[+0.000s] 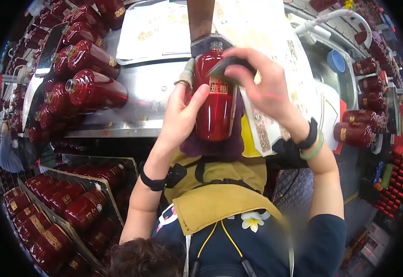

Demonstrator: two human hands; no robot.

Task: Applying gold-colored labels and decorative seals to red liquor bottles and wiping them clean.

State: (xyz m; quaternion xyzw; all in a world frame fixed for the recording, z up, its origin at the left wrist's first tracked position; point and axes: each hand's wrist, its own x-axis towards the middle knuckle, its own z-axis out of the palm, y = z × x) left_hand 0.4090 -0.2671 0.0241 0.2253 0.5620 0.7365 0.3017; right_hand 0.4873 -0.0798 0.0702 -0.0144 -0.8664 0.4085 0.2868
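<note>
A glossy dark red glass bottle with a clear threaded neck lies in front of me, its neck pointing away. A gold-toned label sits on its upper face. My left hand grips the bottle's left side, thumb on top, with pale covers on its fingertips. My right hand is closed on a dark flat scraper-like piece, slightly blurred, held over the bottle's shoulder just above the label. Whether the piece touches the glass I cannot tell. Purple cloth lies under the bottle.
Several similar red bottles lie on the left of the metal bench. Printed sheets and a white tray lie beyond my hands. At right are a sink with a blue bowl and more bottles. A bottle-filled crate stands lower left.
</note>
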